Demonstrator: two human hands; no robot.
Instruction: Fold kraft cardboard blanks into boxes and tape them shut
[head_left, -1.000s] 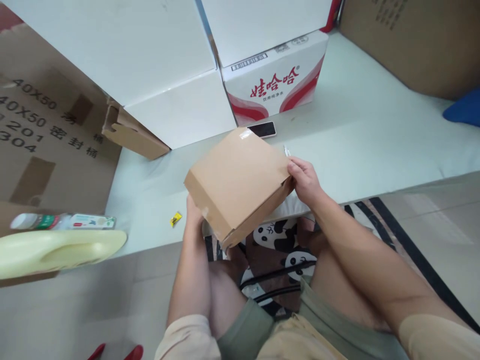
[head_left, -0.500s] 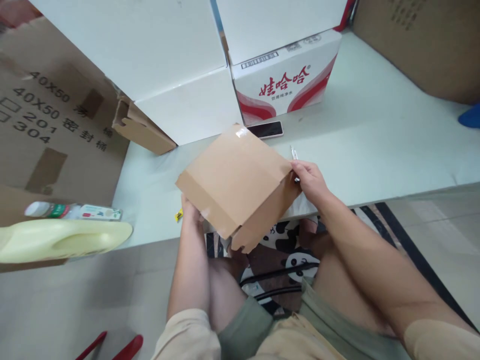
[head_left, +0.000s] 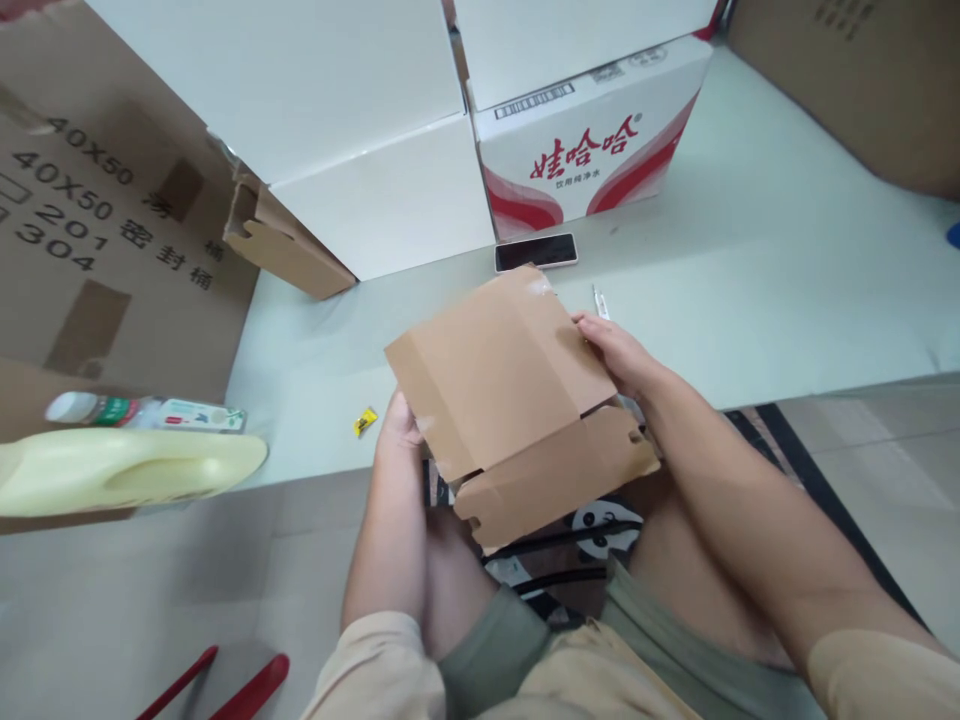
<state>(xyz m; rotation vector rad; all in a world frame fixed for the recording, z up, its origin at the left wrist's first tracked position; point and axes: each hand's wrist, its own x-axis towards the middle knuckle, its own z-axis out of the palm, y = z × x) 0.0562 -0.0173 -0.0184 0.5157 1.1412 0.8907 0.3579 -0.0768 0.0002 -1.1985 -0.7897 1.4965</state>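
A brown cardboard box (head_left: pixel 499 375) is held between my two hands over the table's front edge. Its slotted flap hangs folded out toward my lap. My left hand (head_left: pixel 401 425) grips the box at its left side, the fingers partly hidden beneath it. On the right side my right hand (head_left: pixel 615 350) is closed on the box's edge, the thumb along the top and the other fingers mostly out of sight. A small slim white-and-silver tool (head_left: pixel 600 302) lies on the table just beyond my right hand. Left of my left hand rests a yellow wrapped packet (head_left: pixel 365 421).
A phone (head_left: pixel 536 252) lies before a white-and-red water carton (head_left: pixel 592 150). White boxes (head_left: pixel 390 205) stand behind, and a large printed carton (head_left: pixel 120 230) is at left. A plastic bottle (head_left: pixel 90 408) and a pale yellow jug (head_left: pixel 135 470) lie at the table's left edge.
The box has turned and shifted slightly right, so its slotted flap now faces me and hangs open. Both hands have moved with it, and the yellow packet shows fully.
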